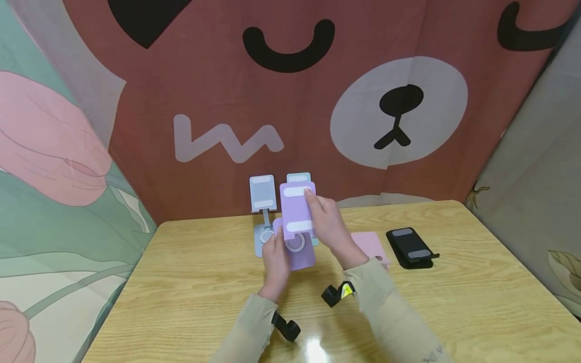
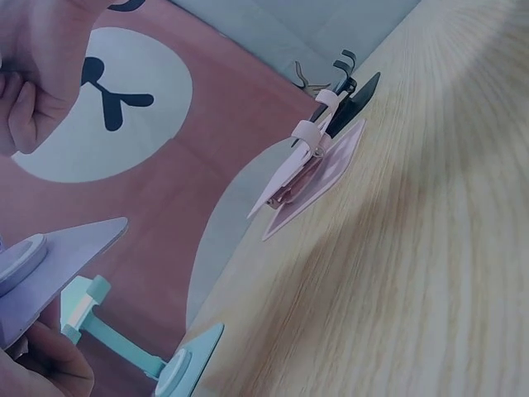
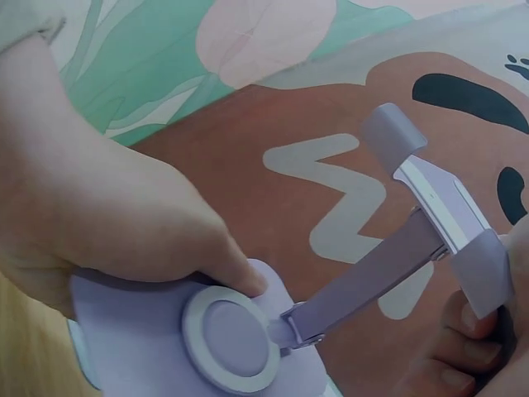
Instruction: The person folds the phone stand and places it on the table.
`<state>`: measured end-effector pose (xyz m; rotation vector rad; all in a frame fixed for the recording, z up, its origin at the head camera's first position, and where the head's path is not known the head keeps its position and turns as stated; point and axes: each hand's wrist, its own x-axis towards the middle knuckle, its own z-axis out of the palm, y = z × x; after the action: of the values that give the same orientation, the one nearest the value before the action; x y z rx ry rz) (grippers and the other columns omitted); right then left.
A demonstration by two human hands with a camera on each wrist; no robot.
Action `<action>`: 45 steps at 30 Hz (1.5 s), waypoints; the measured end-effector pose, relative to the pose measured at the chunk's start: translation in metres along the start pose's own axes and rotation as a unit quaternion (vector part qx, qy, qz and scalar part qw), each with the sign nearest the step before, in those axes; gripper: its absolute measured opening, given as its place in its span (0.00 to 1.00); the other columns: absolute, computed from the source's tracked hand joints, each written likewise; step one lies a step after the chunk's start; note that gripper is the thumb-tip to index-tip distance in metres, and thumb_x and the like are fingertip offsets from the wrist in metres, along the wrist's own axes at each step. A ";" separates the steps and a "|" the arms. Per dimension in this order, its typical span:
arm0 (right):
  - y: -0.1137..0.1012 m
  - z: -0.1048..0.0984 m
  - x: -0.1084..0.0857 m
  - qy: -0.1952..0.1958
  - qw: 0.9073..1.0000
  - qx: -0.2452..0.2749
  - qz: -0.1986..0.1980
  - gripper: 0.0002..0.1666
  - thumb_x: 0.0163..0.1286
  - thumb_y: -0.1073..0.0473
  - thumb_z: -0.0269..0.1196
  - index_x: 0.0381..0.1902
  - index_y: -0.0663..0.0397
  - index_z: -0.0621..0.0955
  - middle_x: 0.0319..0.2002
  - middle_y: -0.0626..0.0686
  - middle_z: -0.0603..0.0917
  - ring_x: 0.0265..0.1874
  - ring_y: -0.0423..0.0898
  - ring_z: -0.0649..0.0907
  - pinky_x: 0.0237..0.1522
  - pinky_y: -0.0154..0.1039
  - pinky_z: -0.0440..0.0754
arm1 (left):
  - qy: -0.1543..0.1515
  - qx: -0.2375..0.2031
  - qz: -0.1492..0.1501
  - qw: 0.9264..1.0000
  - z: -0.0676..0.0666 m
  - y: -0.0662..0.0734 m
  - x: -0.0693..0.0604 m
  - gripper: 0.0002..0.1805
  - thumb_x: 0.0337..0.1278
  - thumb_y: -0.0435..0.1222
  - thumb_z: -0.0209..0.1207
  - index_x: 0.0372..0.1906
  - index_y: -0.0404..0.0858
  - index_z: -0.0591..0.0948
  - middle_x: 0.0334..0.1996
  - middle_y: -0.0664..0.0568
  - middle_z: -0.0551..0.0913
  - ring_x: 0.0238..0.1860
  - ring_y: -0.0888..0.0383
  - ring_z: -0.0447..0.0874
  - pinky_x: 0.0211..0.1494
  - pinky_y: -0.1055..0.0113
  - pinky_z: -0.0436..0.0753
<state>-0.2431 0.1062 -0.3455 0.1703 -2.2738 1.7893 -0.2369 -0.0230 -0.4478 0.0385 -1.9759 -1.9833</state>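
A purple folding phone stand [image 1: 296, 205] is held up off the table between both hands, its arm unfolded. My left hand [image 1: 276, 262] grips the stand's base, the thumb lying on top beside the white ring [image 3: 231, 339]. At the upper plate, my right hand [image 1: 333, 227] pinches the right edge, thumb on the front near the upper white pad. In the right wrist view, the hinged arm [image 3: 364, 277] slopes up from the base to the plate, and fingers of the right hand [image 3: 463, 351] curl behind the plate.
Just behind stand an upright blue-grey phone stand [image 1: 262, 194] and a teal one [image 1: 298, 176], partly hidden by the purple stand. To the right lie a folded pink stand [image 1: 369, 244] and a folded black stand [image 1: 410, 247]. A printed cloth [image 1: 218, 186] hangs behind the wooden table [image 1: 195, 302].
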 end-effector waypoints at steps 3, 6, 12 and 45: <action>0.002 0.002 -0.003 -0.006 1.000 0.010 0.005 0.35 0.82 0.37 0.47 0.31 0.60 0.82 0.26 0.56 0.84 0.26 0.50 0.82 0.29 0.43 0.81 | 0.000 -0.010 0.004 1.000 0.000 0.000 0.001 0.25 0.82 0.46 0.47 0.36 0.31 0.84 0.37 0.42 0.87 0.42 0.46 0.86 0.41 0.54 0.87; 0.005 0.004 -0.006 -0.010 1.000 0.017 0.011 0.34 0.82 0.39 0.47 0.33 0.61 0.84 0.27 0.56 0.84 0.26 0.50 0.83 0.29 0.44 0.82 | 0.003 -0.007 0.012 1.000 -0.001 -0.001 0.002 0.25 0.81 0.46 0.47 0.37 0.31 0.85 0.36 0.43 0.87 0.41 0.48 0.86 0.43 0.54 0.86; 0.009 0.007 -0.010 -0.011 0.999 0.012 0.035 0.35 0.82 0.38 0.48 0.35 0.62 0.84 0.27 0.57 0.84 0.26 0.51 0.83 0.29 0.44 0.83 | 0.014 -0.003 0.008 1.000 -0.002 0.000 0.004 0.24 0.81 0.43 0.48 0.35 0.30 0.85 0.33 0.44 0.86 0.36 0.52 0.84 0.38 0.58 0.85; 0.042 0.022 -0.026 -0.031 0.996 -0.031 0.072 0.36 0.82 0.36 0.46 0.34 0.59 0.84 0.29 0.54 0.84 0.29 0.49 0.82 0.32 0.44 0.82 | 0.013 -0.030 -0.007 0.999 -0.007 0.004 0.010 0.22 0.82 0.39 0.47 0.38 0.27 0.84 0.28 0.46 0.85 0.29 0.60 0.80 0.31 0.71 0.79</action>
<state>-0.2304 0.0940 -0.3967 0.0515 -2.4386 1.8017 -0.2436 -0.0317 -0.4418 0.0629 -1.9026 -2.0397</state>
